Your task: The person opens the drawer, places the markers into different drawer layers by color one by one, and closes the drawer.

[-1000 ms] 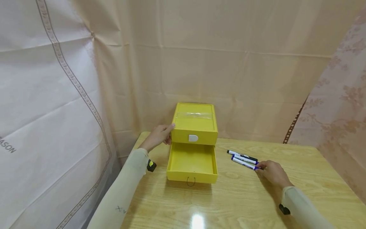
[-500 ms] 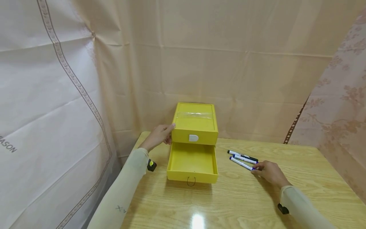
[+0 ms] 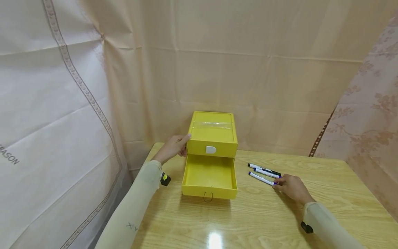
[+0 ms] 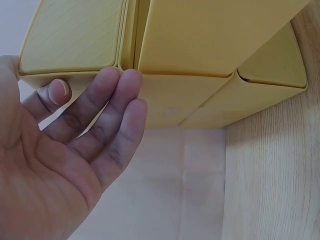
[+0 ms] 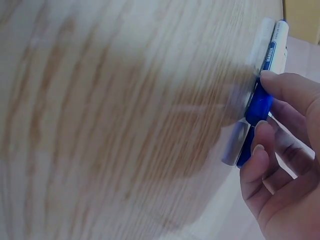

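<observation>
A yellow two-drawer box [image 3: 212,133] stands on the table, its lower drawer [image 3: 209,173] pulled out and bare inside. My left hand [image 3: 172,148] rests at the box's left front edge, thumb by the top corner. In the left wrist view its fingers [image 4: 127,90] touch the side, loosely bent, without wrapping round the box. To the right, my right hand [image 3: 293,188] pinches the blue-capped end of the nearest whiteboard marker [image 3: 260,178], which lies low at the tabletop. Beside it lie another blue-capped marker [image 3: 266,172] and a black one [image 3: 264,169].
A wooden table [image 3: 255,218] carries everything. Beige cloth [image 3: 258,86] hangs behind the box, with a white sheet [image 3: 53,138] at the left. The upper drawer has a white handle [image 3: 210,149], the lower one a thin dark loop [image 3: 208,197].
The right hand has drawn the nearest marker slightly left and towards me, widening its gap from the middle marker. My left hand and the box have stayed in place.
</observation>
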Tool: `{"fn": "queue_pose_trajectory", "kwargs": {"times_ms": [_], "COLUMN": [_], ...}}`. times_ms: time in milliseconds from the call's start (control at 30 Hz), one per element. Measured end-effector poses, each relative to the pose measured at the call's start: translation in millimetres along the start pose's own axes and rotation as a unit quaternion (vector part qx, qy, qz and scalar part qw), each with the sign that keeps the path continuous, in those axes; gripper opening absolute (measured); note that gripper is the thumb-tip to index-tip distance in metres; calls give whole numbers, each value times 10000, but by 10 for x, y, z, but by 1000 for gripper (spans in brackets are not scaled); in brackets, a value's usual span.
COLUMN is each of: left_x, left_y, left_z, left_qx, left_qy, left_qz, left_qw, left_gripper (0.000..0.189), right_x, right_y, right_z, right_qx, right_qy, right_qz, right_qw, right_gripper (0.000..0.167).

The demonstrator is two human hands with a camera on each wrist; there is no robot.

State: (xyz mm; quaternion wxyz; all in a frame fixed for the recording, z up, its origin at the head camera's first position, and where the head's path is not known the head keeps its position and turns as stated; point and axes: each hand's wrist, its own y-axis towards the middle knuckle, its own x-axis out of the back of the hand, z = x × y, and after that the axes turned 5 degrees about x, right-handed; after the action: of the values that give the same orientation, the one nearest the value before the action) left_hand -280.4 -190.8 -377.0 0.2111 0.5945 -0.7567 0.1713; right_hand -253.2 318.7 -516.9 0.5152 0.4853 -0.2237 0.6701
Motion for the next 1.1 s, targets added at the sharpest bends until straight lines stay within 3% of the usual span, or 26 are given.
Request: {"fn": "queue_pose_trajectory", "kwargs": {"times_ms": [233, 767, 1100], "left_x": [-1, -3, -5], "left_y": [19, 27, 46], "left_z": [6, 33, 36], "left_qx": [98, -6, -6], "left_qy": [-57, -21, 38], "left_qz": [-26, -24, -40], "left_qw": [9999, 10000, 10000], "left_gripper": [72, 68, 69], "right_x": [0, 87, 108], "right_y": [-2, -118, -181], "right_z": [-24, -30, -22], "right_qx": [-79, -310, -188], "right_qy": [155, 399, 333], "right_qz": [37, -43, -156], "right_qw": [9998, 9987, 9991], "right_gripper": [18, 28, 28]}}
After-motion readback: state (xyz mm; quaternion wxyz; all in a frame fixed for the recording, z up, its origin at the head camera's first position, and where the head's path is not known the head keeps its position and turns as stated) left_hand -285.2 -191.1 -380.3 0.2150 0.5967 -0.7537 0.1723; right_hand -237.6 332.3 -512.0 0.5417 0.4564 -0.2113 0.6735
